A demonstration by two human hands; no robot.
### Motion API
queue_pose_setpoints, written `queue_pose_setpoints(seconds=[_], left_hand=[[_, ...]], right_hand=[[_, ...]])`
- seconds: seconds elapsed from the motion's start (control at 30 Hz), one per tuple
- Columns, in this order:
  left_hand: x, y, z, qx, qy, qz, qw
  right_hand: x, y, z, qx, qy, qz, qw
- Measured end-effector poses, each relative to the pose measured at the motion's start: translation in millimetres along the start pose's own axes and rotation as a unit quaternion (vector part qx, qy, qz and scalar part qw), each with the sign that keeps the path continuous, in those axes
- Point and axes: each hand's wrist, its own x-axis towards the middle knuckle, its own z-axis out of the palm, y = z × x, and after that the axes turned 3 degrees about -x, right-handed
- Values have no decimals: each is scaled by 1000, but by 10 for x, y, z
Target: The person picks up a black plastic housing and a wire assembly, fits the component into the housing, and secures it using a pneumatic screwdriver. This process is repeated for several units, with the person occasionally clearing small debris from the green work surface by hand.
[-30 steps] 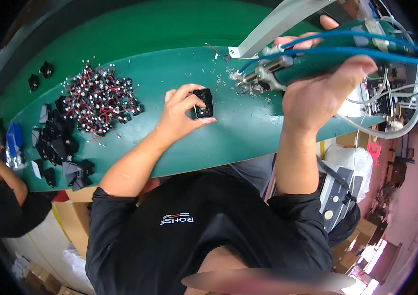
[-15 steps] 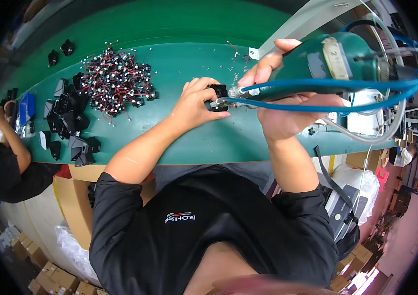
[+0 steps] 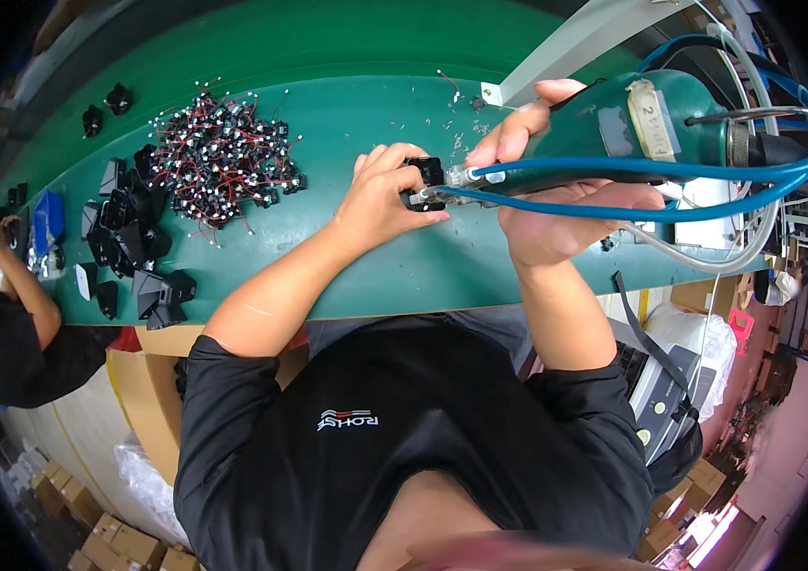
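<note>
My left hand is closed round a small black plastic part, thumb and fingers pinching it above the green mat. Lying almost level, a green electric screwdriver has its body in the grip of my right hand. Its clear nose meets the right side of the black part; the exact contact point is hidden. Two blue hoses run from the nose along the tool to the right. Part of my right palm and fingers is covered by the tool and hoses.
A pile of small black parts with red wires lies left of my hands, with black angular housings beyond it. Small pale bits are scattered on the green mat. A white bracket rises behind the screwdriver. Another person works at far left.
The black part and the screwdriver's nose stay together, with only a slight shift of the tool. Both hands keep their grips. The other person's hands at far left have moved a little.
</note>
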Motion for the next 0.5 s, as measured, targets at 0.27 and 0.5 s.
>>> queue_pose_setpoints(seconds=[0.27, 0.5], left_hand=[[6, 12, -7, -1, -3, 1, 1000], [5, -4, 3, -7, 6, 0, 1000]], right_hand=[[-11, 12, 6, -46, 18, 25, 998], [20, -16, 42, -13, 2, 9, 1000]])
